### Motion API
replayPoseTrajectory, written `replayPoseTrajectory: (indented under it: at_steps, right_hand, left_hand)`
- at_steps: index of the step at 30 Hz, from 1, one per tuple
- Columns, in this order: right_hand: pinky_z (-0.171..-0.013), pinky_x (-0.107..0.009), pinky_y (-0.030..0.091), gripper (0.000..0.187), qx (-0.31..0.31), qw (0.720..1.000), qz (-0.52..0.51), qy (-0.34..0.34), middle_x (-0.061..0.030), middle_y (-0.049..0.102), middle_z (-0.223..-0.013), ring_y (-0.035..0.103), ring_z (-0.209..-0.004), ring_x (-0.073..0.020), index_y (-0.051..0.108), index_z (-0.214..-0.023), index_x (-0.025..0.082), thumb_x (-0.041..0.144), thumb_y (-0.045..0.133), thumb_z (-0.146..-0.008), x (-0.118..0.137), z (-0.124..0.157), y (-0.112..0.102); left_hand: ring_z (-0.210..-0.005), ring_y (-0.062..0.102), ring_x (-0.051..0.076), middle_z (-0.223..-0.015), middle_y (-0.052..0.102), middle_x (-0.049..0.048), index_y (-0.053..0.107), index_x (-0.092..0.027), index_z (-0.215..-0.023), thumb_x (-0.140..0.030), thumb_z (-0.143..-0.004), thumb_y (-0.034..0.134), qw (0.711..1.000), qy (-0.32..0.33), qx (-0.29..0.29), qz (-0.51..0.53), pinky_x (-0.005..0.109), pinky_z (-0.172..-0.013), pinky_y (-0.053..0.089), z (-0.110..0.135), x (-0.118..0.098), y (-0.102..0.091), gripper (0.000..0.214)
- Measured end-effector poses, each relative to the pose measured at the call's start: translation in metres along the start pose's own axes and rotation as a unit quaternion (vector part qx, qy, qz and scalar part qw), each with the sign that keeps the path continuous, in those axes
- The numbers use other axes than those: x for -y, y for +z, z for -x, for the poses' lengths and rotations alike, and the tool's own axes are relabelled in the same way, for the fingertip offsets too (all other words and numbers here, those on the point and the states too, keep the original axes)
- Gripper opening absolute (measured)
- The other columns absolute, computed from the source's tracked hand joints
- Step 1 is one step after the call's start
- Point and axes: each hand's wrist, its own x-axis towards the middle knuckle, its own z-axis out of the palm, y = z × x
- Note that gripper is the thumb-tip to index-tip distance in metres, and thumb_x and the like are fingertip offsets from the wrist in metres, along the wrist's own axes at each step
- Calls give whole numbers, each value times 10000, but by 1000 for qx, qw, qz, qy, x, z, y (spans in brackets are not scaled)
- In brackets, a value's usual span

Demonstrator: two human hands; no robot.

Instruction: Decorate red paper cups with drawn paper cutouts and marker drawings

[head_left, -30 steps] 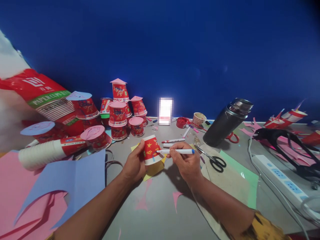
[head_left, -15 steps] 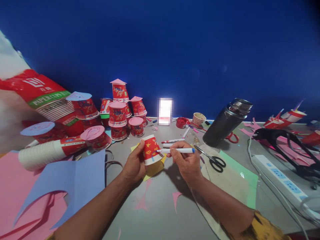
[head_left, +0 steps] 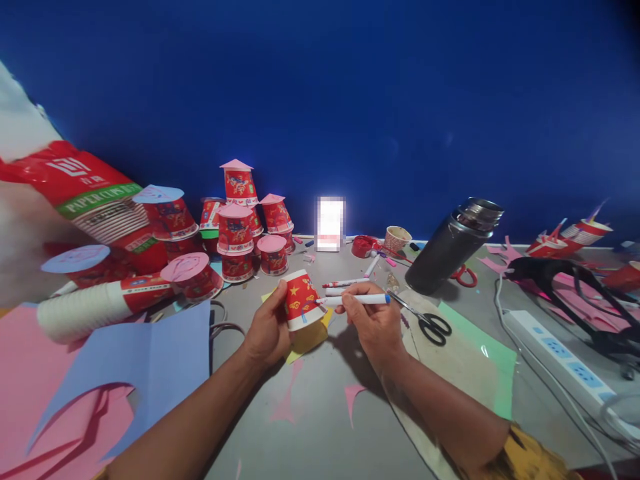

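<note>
In the middle of the head view a red paper cup (head_left: 302, 298) with yellow patterns and a white rim is held upside down and tilted. My left hand (head_left: 267, 328) is closed round its left side. Blue marks show low on the cup near its rim. Between the fingers of my right hand (head_left: 373, 325) is a white marker (head_left: 367, 300) with a blue end. Its tip points left and lies at the cup's right side; whether it touches I cannot tell. Yellow paper (head_left: 311, 340) lies under the cup.
Decorated cups (head_left: 236, 230) with paper tops stand stacked at the back left, beside a stack of white cups (head_left: 80, 312) and blue paper (head_left: 170, 353). On the right are scissors (head_left: 434, 329), a dark flask (head_left: 440, 250), green paper (head_left: 493, 360) and a power strip (head_left: 563, 363).
The marker's tip has shifted very slightly right against the cup, and the cup has tilted a little. Everything else stays the same.
</note>
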Motion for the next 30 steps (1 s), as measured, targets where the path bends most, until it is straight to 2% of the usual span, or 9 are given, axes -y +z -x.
replayPoseTrajectory:
  at_steps: [6, 12, 18, 26, 30]
  right_hand:
    - [-579, -267, 514, 233, 2, 1000, -11, 3, -29, 774, -701, 685, -594, -154, 683, -884, 206, 432, 727, -923, 2, -1, 0]
    - [-571, -251, 500, 211, 0, 1000, -4, 10, -21, 762, -667, 660, -576, -138, 687, -865, 201, 401, 730, -918, 3, 0, -1]
    - [-561, -231, 498, 179, -2, 1000, -30, 4, -11, 750, -665, 690, -609, -144, 693, -874, 201, 370, 727, -922, 3, 0, -2]
    - [-587, -231, 490, 147, 28, 999, -24, 4, 0, 737, -683, 671, -614, -130, 693, -856, 203, 325, 713, -937, -1, 1, -3]
    - [-592, -234, 484, 165, 43, 999, -15, -6, 7, 701, -654, 649, -627, -132, 692, -834, 203, 317, 692, -953, -2, 2, -6]
  left_hand:
    - [-803, 786, 252, -922, 807, 147, 719, -112, -1188, -373, -1036, 522, 1000, -7, -18, 8, 398, -787, 668, 3, -2, 5, 361]
    - [-800, 782, 262, -932, 802, 149, 708, -102, -1196, -373, -1024, 546, 1000, -2, 0, 0, 415, -769, 672, 4, -2, 4, 360]
    - [-732, 774, 260, -876, 788, 142, 697, -93, -1181, -371, -1061, 466, 1000, -9, 1, 4, 424, -685, 674, 3, -6, 5, 380]
    - [-717, 780, 274, -862, 784, 165, 701, -64, -1069, -367, -1085, 407, 1000, -20, -21, -9, 427, -662, 675, 5, -5, 11, 422]
    - [-733, 784, 272, -870, 785, 173, 707, -68, -1059, -390, -1089, 396, 999, -22, -9, -24, 400, -663, 670, 5, -6, 9, 449]
